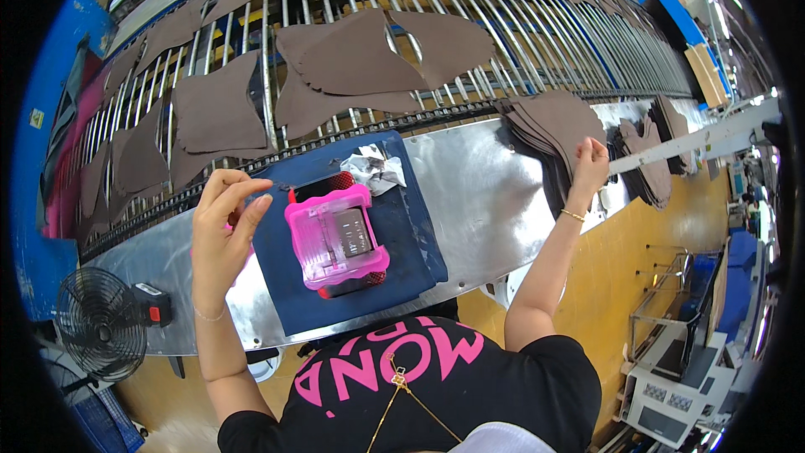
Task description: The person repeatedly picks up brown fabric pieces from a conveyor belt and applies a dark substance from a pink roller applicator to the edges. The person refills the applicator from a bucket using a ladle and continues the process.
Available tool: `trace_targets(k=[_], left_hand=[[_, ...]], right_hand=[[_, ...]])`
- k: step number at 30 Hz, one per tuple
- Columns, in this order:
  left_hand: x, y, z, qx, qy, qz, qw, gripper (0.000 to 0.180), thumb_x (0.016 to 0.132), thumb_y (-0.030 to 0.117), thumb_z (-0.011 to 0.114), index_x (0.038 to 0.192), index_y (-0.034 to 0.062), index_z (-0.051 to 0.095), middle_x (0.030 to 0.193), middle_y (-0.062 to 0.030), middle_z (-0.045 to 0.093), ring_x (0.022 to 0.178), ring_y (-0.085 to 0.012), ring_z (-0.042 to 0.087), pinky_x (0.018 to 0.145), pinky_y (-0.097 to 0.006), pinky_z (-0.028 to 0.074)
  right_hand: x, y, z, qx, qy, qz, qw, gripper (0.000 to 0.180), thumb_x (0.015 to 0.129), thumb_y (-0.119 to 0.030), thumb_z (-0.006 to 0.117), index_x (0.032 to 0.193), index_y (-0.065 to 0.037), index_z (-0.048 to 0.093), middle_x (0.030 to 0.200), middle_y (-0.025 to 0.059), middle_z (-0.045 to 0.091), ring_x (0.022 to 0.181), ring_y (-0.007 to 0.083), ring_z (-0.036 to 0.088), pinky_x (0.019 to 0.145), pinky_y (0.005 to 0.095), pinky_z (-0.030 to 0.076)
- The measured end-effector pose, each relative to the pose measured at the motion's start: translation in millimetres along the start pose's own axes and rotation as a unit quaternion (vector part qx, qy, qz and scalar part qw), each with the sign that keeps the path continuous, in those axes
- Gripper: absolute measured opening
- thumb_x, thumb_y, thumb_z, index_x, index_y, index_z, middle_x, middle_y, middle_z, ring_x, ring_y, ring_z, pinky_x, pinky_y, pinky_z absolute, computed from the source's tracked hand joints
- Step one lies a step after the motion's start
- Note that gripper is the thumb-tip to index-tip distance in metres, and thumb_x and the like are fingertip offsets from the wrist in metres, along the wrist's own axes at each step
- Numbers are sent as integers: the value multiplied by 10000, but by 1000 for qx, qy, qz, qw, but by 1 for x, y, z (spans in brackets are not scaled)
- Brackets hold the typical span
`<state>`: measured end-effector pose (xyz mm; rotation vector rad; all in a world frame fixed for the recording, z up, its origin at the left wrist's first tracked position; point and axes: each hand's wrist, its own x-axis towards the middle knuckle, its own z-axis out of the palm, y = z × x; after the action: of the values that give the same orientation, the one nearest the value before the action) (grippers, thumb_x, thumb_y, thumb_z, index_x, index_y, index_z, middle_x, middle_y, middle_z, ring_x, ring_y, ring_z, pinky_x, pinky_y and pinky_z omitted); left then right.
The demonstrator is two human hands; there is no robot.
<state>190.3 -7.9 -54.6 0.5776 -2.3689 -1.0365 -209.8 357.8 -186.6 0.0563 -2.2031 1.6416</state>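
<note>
My right hand (591, 169) reaches out to a fanned stack of brown cut pieces (558, 122) on the metal table. Its fingers are pinched together at the right edge of the top piece. My left hand (225, 216) hovers over the table by the blue mat (277, 285), thumb and index finger curved with a gap between them and nothing visible in it. Beside it on the mat stands a pink plastic basket (310, 264) with a dark metal block (352, 233) inside. A crumpled silvery wrapper (375, 169) lies behind the basket.
Beyond the metal table (465, 193) runs a roller conveyor (503, 42) with several flat brown pieces (356, 54) on it. A black fan (101, 323) is at the left. More brown stacks (646, 159) and a white bar (696, 147) are at the right.
</note>
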Motion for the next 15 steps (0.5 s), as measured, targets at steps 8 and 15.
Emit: trace_targets(k=[8, 15], left_hand=[[-2, -7, 9, -9, -15, -9, 1000, 143, 833, 51, 658, 963, -9, 657, 902, -31, 522, 645, -80, 425, 549, -215, 345], [-8, -9, 5, -16, -14, -11, 1000, 145, 835, 45, 655, 970, -7, 656, 920, -35, 524, 655, -73, 434, 549, -204, 353]], right_hand=[[16, 50, -53, -523, -7, 53, 851, 616, 707, -500, 747, 1110, -45, 652, 1103, 209, 625, 1049, 357, 579, 890, 441, 463], [29, 43, -64, -415, -32, 73, 906, 648, 680, -450, 785, 1086, 33, 635, 1101, 229, 637, 1046, 349, 606, 887, 402, 467]])
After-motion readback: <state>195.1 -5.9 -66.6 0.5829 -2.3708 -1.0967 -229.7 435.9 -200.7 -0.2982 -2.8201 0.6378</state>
